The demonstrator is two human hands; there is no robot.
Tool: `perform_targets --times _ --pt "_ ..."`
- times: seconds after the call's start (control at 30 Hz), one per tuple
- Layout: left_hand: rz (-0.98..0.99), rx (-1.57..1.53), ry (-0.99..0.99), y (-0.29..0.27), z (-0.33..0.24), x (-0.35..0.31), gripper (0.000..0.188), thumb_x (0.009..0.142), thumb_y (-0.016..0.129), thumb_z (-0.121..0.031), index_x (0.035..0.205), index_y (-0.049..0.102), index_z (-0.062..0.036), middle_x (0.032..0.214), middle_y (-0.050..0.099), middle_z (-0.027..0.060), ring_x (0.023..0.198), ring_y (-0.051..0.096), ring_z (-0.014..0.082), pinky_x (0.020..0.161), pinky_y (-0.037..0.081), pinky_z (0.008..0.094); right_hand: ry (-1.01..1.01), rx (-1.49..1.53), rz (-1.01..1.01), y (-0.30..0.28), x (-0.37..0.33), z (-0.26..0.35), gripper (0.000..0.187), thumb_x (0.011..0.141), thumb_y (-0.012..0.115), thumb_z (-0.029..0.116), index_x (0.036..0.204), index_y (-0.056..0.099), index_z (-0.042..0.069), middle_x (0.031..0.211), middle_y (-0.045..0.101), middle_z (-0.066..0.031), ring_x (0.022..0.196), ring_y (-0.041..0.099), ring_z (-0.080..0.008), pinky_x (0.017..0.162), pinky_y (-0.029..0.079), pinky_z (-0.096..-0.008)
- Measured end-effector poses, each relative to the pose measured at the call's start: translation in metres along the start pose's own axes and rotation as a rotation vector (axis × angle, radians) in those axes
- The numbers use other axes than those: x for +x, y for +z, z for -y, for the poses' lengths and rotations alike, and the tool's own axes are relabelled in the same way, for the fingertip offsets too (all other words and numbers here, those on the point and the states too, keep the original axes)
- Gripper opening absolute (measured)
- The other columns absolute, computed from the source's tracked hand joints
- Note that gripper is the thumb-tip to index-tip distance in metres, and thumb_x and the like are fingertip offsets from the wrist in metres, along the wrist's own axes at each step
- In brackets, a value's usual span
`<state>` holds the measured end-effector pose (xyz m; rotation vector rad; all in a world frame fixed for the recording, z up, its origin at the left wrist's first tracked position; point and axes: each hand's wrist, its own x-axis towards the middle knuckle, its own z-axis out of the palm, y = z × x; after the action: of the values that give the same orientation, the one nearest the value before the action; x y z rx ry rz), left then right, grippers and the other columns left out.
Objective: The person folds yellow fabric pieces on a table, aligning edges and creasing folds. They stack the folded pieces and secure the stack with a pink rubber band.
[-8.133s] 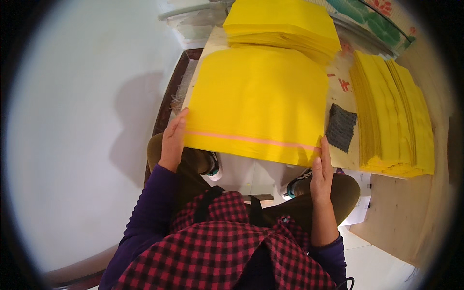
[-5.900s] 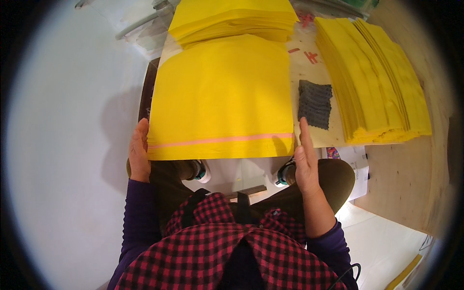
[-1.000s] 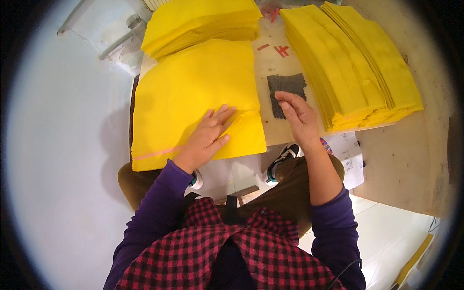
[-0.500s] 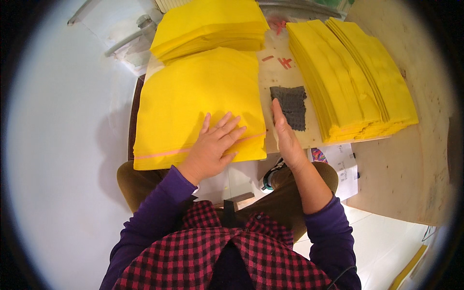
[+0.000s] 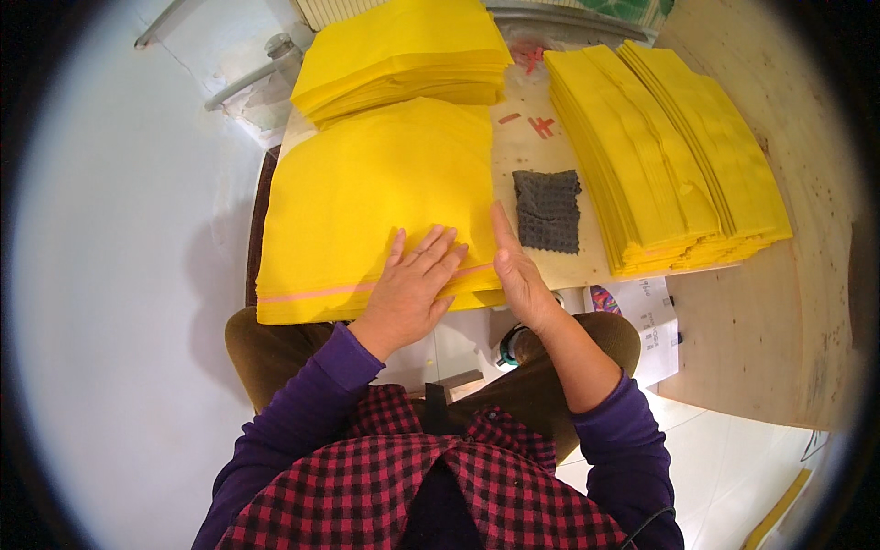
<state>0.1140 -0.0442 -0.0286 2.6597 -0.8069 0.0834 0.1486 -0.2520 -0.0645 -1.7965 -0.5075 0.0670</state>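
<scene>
A wide stack of yellow fabric sheets lies at the near edge of the table, with a pink stripe along its front side. My left hand rests flat on top of it near the front right corner, fingers spread. Edge-on against the stack's right side stands my right hand, fingers stretched out and holding nothing. To the right of that hand, a dark grey cloth with jagged edges lies on the tabletop.
Behind the wide stack sits another yellow stack. Two narrow piles of yellow fabric lie on the right. Red marks show on the wooden tabletop. A wooden panel stands at right, a white wall at left.
My right hand has moved left, from beside the grey cloth to the stack's right side. The left hand stays flat on the stack. The view has shifted slightly.
</scene>
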Motion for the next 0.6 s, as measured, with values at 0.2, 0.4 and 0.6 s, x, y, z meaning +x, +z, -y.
perform_targets --times 0.2,0.4,0.6 --pt "-0.011 -0.018 0.004 0.000 0.000 0.000 0.059 0.085 0.057 -0.015 0.141 0.042 -0.0092 0.152 0.033 0.0128 0.143 0.027 0.0299 0.115 0.010 0.0561 0.017 0.062 -0.081 -0.008 0.002 0.001 0.076 0.099 0.030 0.053 0.147 0.023 -0.004 0.154 0.022 -0.0248 0.145 0.018 -0.0340 0.117 0.013 -0.0371" --pt "0.030 -0.020 0.003 -0.006 -0.002 0.002 0.056 0.086 0.055 -0.013 0.141 0.043 -0.0076 0.151 0.033 0.0128 0.143 0.026 0.0302 0.115 0.011 0.0553 -0.078 -0.044 -0.114 -0.026 0.001 0.010 0.059 0.083 0.060 0.012 0.139 0.043 0.005 0.145 0.042 -0.0175 0.138 0.035 -0.0311 0.115 0.023 -0.0396" --pt "0.068 0.000 -0.007 -0.010 -0.003 0.004 0.056 0.086 0.056 -0.013 0.140 0.043 -0.0069 0.150 0.034 0.0126 0.142 0.027 0.0285 0.116 0.013 0.0524 -0.272 -0.353 -0.049 -0.017 0.007 0.010 0.053 0.068 0.060 -0.009 0.118 0.060 0.009 0.126 0.060 -0.0104 0.128 0.048 -0.0294 0.113 0.027 -0.0480"
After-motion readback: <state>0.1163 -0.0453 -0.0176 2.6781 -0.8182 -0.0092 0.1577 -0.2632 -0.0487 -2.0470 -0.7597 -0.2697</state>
